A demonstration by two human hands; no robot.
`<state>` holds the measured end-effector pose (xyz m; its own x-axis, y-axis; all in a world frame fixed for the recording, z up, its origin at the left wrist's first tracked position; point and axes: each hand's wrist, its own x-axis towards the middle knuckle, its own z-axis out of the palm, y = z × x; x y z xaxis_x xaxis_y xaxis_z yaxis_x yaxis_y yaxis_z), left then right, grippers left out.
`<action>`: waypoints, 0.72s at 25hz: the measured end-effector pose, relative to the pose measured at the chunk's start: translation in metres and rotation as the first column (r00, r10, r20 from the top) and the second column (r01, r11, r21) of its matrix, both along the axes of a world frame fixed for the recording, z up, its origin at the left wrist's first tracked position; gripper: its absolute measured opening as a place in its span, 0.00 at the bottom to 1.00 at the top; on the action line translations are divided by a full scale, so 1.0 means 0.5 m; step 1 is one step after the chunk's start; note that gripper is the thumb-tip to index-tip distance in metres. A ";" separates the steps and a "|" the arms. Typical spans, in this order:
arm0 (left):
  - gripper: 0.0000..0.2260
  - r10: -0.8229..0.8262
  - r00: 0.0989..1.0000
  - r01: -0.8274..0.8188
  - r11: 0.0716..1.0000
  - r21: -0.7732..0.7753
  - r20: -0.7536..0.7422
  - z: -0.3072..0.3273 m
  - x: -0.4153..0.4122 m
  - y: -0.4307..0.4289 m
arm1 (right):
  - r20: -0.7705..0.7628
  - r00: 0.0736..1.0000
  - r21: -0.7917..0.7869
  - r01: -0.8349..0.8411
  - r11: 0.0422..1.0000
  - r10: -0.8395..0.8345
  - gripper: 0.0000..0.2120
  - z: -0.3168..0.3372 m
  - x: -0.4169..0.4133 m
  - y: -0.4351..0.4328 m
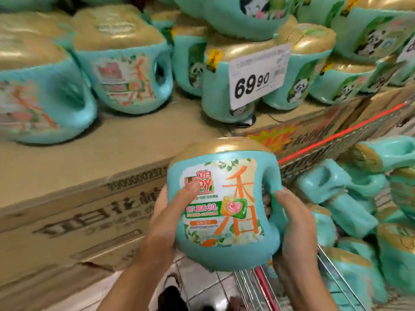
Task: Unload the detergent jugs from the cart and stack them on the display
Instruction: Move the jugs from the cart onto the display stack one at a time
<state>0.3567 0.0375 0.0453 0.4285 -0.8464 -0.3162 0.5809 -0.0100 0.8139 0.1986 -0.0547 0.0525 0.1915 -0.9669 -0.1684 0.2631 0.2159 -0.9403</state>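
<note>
A teal detergent jug (224, 205) with a gold lid is held upright in front of me, its label facing me. My left hand (166, 218) holds its left side with the thumb across the label. My right hand (292, 223) grips the handle side on the right. The jug hangs in front of the cardboard display (112, 153), below its top. Several teal jugs (125, 63) stand on the display, some stacked two high at the back right. More jugs (350, 198) lie jumbled in the cart (332, 272) at the lower right.
A white price tag (258, 75) reading 69.90 hangs in front of a jug on the display. A bare patch of cardboard top lies between the left jugs and the tagged one. Tiled floor (202, 286) and a dark shoe show below the jug.
</note>
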 end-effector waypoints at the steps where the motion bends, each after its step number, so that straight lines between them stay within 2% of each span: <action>1: 0.30 0.036 0.999 -0.036 0.999 -0.016 0.022 0.007 0.013 0.026 | 0.013 0.999 -0.010 -0.048 0.999 0.048 0.05 0.007 0.022 0.010; 2: 0.31 0.066 0.997 -0.065 0.997 -0.032 0.047 0.013 0.025 0.051 | 0.027 0.995 -0.015 -0.096 0.995 0.097 0.05 0.016 0.046 0.022; 5: 0.29 0.171 0.982 -0.166 0.984 -0.061 0.082 0.036 0.067 0.130 | 0.064 0.981 -0.029 -0.183 0.983 0.184 0.13 0.044 0.118 0.069; 9: 0.19 0.327 0.941 -0.321 0.944 -0.078 0.086 0.071 0.138 0.236 | 0.038 0.949 -0.059 -0.309 0.949 0.312 0.14 0.085 0.218 0.151; 11: 0.20 0.392 0.914 -0.384 0.919 -0.088 0.108 0.087 0.185 0.294 | 0.020 0.936 -0.083 -0.349 0.933 0.352 0.14 0.100 0.274 0.200; 14: 0.28 0.456 0.876 -0.443 0.889 -0.112 0.154 0.111 0.268 0.391 | 0.037 0.902 -0.080 -0.427 0.901 0.431 0.12 0.115 0.369 0.289; 17: 0.28 0.487 0.846 -0.464 0.873 -0.148 0.219 0.131 0.351 0.475 | 0.016 0.835 -0.143 -0.542 0.828 0.549 0.04 0.126 0.452 0.362; 18: 0.27 0.488 0.838 -0.459 0.872 -0.169 0.243 0.140 0.381 0.495 | -0.026 0.797 -0.185 -0.597 0.780 0.604 0.09 0.131 0.475 0.373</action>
